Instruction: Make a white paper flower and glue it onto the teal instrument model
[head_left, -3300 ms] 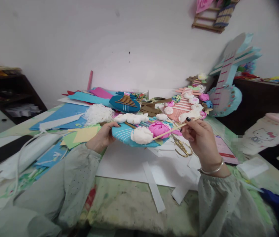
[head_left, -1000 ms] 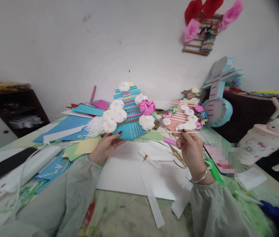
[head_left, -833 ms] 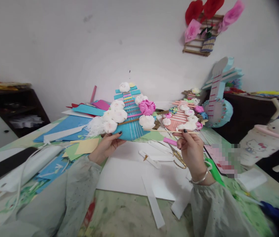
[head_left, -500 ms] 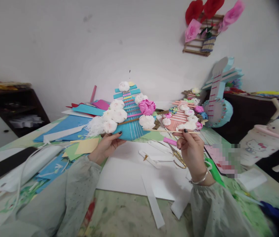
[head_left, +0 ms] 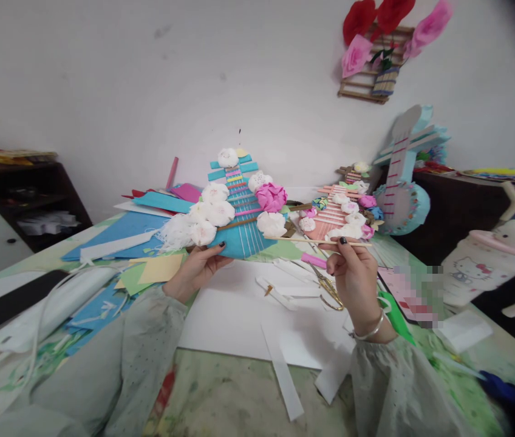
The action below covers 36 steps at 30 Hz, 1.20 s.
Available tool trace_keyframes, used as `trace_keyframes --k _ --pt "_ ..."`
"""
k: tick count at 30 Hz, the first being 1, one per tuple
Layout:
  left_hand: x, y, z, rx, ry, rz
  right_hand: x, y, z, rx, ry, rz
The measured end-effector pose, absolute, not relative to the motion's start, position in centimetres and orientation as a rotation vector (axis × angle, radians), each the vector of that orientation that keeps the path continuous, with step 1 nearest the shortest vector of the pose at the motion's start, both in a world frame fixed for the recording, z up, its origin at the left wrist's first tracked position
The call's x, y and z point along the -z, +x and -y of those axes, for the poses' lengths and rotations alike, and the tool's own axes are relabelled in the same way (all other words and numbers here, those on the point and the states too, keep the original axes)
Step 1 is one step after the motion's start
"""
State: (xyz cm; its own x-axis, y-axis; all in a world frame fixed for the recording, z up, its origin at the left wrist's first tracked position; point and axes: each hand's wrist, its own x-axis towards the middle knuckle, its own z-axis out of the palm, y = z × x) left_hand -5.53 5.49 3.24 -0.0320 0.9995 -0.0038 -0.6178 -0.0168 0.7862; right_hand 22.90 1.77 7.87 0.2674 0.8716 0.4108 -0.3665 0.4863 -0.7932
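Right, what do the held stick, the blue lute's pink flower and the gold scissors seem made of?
Stick: probably bare wood, matte, judging by its pale tan colour. Pink flower: likely paper, matte, with crumpled folds. Scissors: probably metal, given their shiny gold handles.

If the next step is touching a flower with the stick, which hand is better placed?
Probably the right hand: it holds the stick, whose tip appears near a white flower. The left hand is occupied, gripping the blue craft at its lower edge.
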Motion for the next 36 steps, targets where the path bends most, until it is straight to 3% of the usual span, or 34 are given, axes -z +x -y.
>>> trace_keyframes --k 36 --pt "-2.5 -6.0 -6.0 -1.473 0.725 -0.749 -7.3 24.6 -3.1 -0.828 -0.651 0.757"
